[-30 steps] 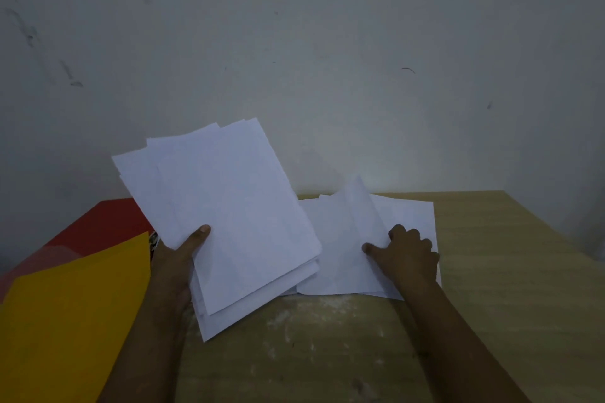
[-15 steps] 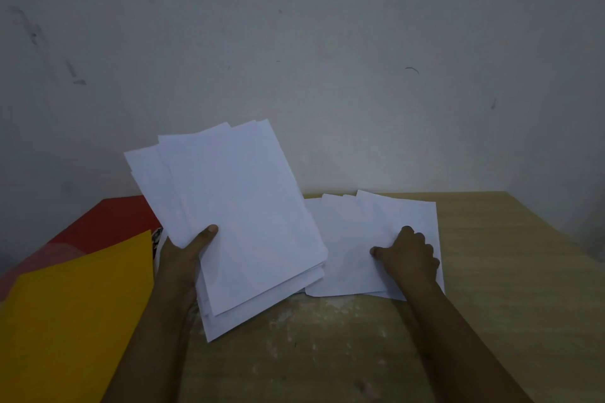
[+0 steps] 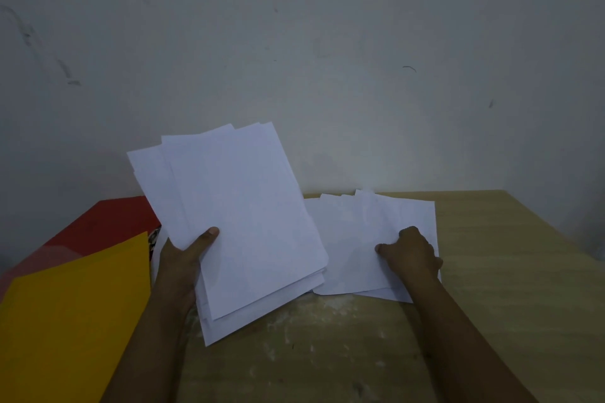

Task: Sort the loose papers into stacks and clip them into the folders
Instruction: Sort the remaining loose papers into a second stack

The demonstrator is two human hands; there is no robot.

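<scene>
While the left hand grips a raised paper stack, the right hand pinches sheets on the table beside closed folders.

Left hand holds paper sheaf tilted; right hand (fingers curled) presses flat pile.

L hand raised, thumb forward, R hand knuckles up, fingers curled

I get a single head-worn view, looking forward and down, close over the table. The wall stands at twelve o'clock, filling the upper half.
</scene>
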